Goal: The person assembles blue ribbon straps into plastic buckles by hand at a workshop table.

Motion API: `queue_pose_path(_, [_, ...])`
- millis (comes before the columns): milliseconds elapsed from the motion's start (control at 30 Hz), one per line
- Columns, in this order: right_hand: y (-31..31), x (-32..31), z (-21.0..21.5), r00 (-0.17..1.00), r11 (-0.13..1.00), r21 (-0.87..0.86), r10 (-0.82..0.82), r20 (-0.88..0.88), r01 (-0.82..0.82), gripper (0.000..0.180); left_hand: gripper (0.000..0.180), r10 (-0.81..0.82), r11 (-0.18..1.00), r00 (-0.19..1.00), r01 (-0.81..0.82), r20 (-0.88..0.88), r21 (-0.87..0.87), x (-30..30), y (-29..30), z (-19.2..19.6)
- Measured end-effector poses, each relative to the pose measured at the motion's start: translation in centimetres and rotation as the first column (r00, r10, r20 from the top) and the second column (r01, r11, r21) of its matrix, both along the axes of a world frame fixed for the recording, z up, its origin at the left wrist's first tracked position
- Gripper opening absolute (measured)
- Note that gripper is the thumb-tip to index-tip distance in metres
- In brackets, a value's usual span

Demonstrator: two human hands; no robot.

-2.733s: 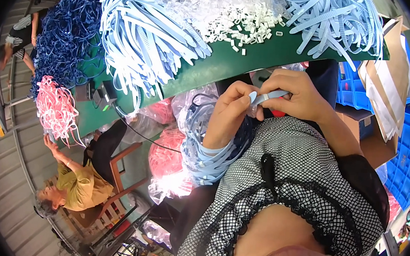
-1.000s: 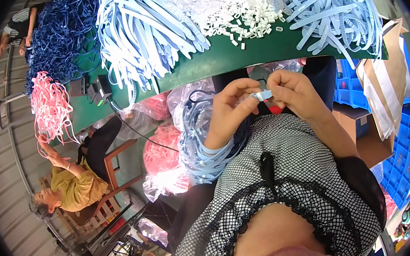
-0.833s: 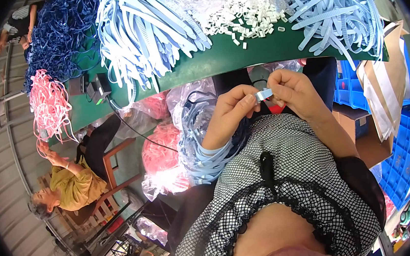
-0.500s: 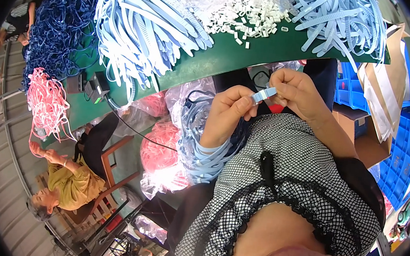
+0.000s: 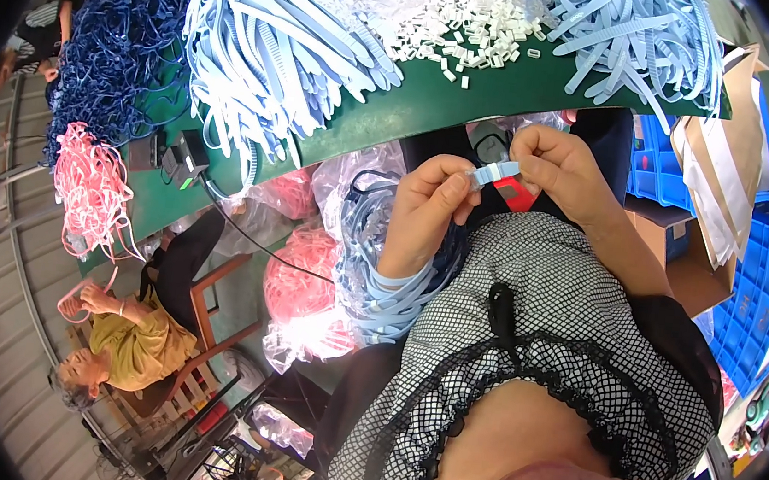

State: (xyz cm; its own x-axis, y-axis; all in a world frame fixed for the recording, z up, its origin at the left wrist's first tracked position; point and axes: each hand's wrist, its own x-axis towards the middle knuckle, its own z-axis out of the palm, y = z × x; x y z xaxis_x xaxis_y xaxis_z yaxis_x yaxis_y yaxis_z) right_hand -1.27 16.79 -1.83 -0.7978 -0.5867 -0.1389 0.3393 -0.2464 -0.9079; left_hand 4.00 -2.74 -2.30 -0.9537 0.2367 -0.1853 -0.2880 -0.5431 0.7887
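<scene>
My left hand and my right hand meet just below the edge of the green table. Both pinch the same short light blue strap between thumb and fingers. A bunch of light blue straps hangs under my left wrist. A red object shows beneath my right hand. On the table lie a big heap of light blue straps and a pile of small white clips.
Dark blue straps and pink straps cover the table's left end. Clear bags of pink and blue straps sit below the table. A person in a yellow top sits at the left. Blue crates and cardboard boxes stand right.
Both hands stay together at the table edge, working the blue strap with small finger movements. The view has shifted slightly. The seated person's arm has moved a little.
</scene>
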Motion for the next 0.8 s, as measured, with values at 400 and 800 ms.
queue_pose_path(400, [-1.3,-0.3,-2.0,0.671,0.898,0.377,0.135,-0.729,0.228,0.027,0.018,0.166,0.96,0.985,-0.152,-0.041,0.237,0.8,-0.3,-0.9])
queue_pose_path(800, [0.5,0.0,1.5,0.599,0.786,0.562,0.326,-0.731,0.259,0.02,0.016,0.552,0.589,0.828,-0.467,0.093,0.659,0.2,-5.6,-2.9])
